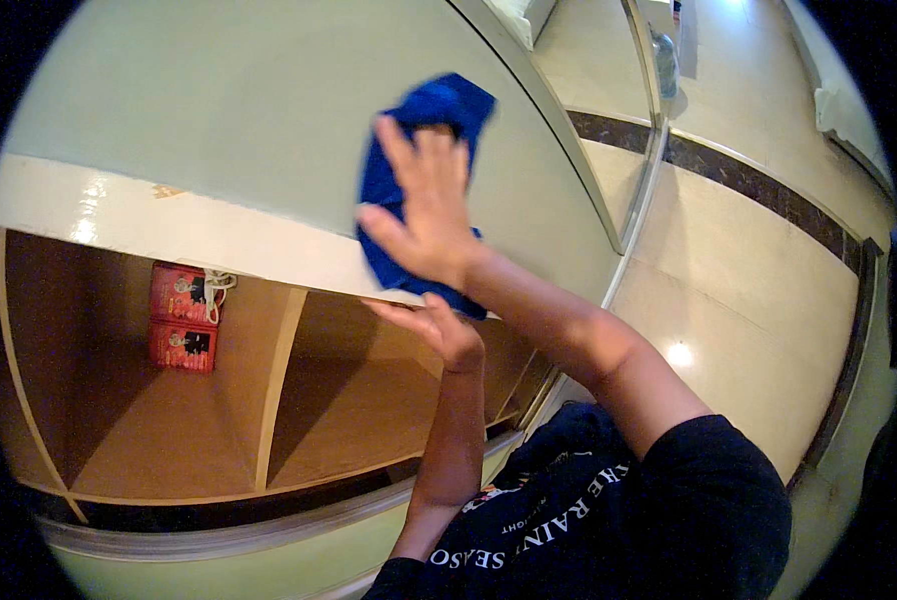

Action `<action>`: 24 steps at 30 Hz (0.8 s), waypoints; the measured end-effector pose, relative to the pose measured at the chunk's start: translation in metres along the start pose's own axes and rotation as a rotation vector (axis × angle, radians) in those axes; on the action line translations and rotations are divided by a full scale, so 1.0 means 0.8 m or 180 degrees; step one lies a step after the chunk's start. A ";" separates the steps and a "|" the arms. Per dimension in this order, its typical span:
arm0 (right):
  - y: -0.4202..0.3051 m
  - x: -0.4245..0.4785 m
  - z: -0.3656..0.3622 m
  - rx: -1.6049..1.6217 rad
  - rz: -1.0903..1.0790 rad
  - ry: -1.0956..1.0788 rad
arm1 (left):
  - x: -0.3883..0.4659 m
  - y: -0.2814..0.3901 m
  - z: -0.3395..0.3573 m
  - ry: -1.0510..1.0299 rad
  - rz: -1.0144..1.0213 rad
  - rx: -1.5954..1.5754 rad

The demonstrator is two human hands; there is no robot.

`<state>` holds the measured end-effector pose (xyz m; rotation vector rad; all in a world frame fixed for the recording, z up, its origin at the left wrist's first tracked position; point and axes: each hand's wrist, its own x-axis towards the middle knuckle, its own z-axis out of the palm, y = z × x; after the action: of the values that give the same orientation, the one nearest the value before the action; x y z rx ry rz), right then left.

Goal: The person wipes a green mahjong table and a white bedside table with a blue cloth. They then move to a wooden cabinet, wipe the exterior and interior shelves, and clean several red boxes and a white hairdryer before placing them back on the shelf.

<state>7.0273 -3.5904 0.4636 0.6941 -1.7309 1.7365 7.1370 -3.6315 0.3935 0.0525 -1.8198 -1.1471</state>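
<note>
My right hand (pixel 433 214) lies spread, back upward, on a blue cloth (pixel 381 176), pressing it against a pale grey-green panel (pixel 253 97) and its glossy white edge strip (pixel 268 244). Part of the cloth hangs over that edge; cloth and fingers look slightly blurred. Just below, my left hand (pixel 445 334) is at the underside of the edge, its fingers stretched to the left and its thumb up near the cloth's lower end. Whether the left hand grips the edge is unclear. A chipped patch (pixel 167 192) marks the white strip at the left.
Under the panel are brown wooden compartments split by a divider (pixel 280 390). Red printed boxes (pixel 182 349) and a coiled white cable (pixel 217 289) lie in the left one. A metal-framed glass or mirror panel (pixel 606 142), tiled floor (pixel 718 300) and a clear plastic bottle (pixel 666 67) are at the right.
</note>
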 end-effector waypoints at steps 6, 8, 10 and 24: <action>0.009 -0.008 -0.006 0.0203 -0.0758 -0.0099 | 0.007 -0.004 -0.004 -0.0079 0.0044 -0.0157; 0.049 -0.048 -0.015 0.0105 -0.0677 -0.0197 | -0.003 -0.022 0.003 0.0053 0.0215 0.0018; 0.101 -0.107 -0.011 -0.0063 -0.0476 -0.0017 | -0.008 -0.049 0.000 0.0196 0.0508 0.0359; 0.110 -0.170 0.000 0.0223 0.1349 0.0391 | -0.009 -0.048 0.019 0.0534 -0.0461 0.0039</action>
<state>7.0587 -3.5949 0.3046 0.2488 -1.8319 2.0794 7.1144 -3.6392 0.3594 0.2837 -1.6955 -1.1951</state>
